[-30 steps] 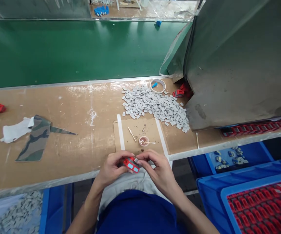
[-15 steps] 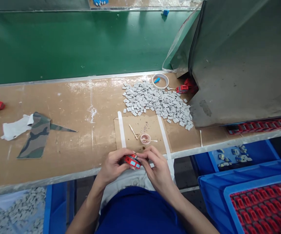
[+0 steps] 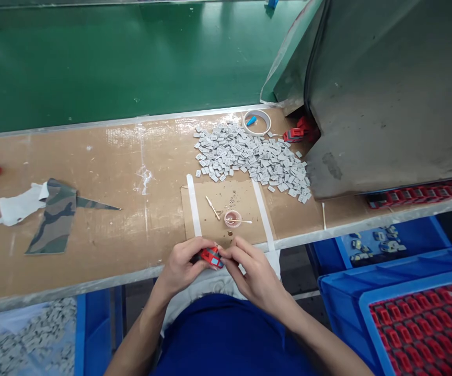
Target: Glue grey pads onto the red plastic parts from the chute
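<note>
My left hand (image 3: 184, 263) is closed around a small red toy car (image 3: 212, 257) with grey trim and light blue windows, held above the bench's front edge. At the car's right end, the thumb and fingers of my right hand (image 3: 251, 266) are pinched together against it. Whatever is between those fingertips is hidden. Just beyond the hands stands a small cup (image 3: 232, 219) with a cotton swab (image 3: 243, 221) lying across it. Another swab-like stick (image 3: 212, 207) lies to its left on the taped cardboard (image 3: 206, 227). Behind that spreads a pile of small grey rectangular pieces (image 3: 249, 154).
A tape roll (image 3: 267, 121) sits behind the pile. To the right, a large grey panel (image 3: 390, 99) blocks the bench. Camouflage cloth (image 3: 55, 219) lies left. Below the bench are a blue crate (image 3: 339, 292) of red cars and a bin of grey pieces (image 3: 25, 334).
The toy car has turned slightly in my left hand, and my right fingertips have shifted along its right end. The camera view has moved a little.
</note>
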Demonstrator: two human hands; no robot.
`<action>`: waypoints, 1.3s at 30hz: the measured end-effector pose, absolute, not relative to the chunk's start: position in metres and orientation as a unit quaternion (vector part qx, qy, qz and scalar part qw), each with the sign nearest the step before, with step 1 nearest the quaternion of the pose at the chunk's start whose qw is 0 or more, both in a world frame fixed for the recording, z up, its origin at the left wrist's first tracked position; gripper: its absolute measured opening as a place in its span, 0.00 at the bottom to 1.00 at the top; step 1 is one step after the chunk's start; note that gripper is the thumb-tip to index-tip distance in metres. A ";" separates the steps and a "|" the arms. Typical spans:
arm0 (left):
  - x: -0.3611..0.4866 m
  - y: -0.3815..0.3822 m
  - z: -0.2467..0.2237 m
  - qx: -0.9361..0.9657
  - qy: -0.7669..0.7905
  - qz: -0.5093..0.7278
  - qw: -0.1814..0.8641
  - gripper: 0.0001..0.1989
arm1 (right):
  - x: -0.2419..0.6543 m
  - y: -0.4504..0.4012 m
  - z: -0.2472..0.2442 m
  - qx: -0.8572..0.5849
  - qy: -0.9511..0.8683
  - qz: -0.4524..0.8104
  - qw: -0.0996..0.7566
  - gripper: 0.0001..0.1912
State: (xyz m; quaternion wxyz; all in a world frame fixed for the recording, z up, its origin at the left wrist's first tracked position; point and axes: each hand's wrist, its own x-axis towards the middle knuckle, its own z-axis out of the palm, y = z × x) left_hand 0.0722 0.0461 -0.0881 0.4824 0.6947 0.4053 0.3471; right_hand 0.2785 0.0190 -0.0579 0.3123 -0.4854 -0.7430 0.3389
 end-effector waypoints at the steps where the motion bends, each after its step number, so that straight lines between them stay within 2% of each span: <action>1: 0.072 0.046 -0.089 0.696 0.404 0.350 0.479 0.10 | 0.278 0.018 -0.060 -0.486 -0.730 0.349 0.329 0.09; 5: 0.075 0.047 -0.088 0.708 0.385 0.367 0.465 0.10 | 0.276 0.018 -0.066 -0.504 -0.664 0.384 0.397 0.05; 8: 0.077 0.048 -0.088 0.715 0.375 0.381 0.450 0.09 | 0.273 0.017 -0.066 -0.513 -0.644 0.385 0.417 0.06; 13: 0.077 0.047 -0.088 0.722 0.364 0.383 0.446 0.08 | 0.273 0.018 -0.061 -0.502 -0.667 0.386 0.392 0.06; 17: 0.076 0.047 -0.089 0.723 0.361 0.384 0.447 0.06 | 0.274 0.015 -0.058 -0.480 -0.725 0.339 0.358 0.08; 21: 0.076 0.048 -0.088 0.729 0.356 0.375 0.448 0.07 | 0.271 0.011 -0.060 -0.486 -0.729 0.319 0.361 0.08; 25: 0.078 0.050 -0.087 0.747 0.331 0.387 0.428 0.09 | 0.274 0.016 -0.066 -0.486 -0.664 0.410 0.392 0.08; 30: 0.080 0.051 -0.083 0.746 0.308 0.400 0.434 0.14 | 0.282 0.018 -0.062 -0.502 -0.569 0.537 0.368 0.03; 34: 0.080 0.046 -0.074 0.726 0.333 0.410 0.440 0.24 | 0.279 0.010 -0.056 -0.507 -0.551 0.530 0.398 0.07; 39: 0.083 0.039 -0.064 0.745 0.316 0.403 0.428 0.19 | 0.273 -0.003 -0.048 -0.499 -0.566 0.502 0.422 0.12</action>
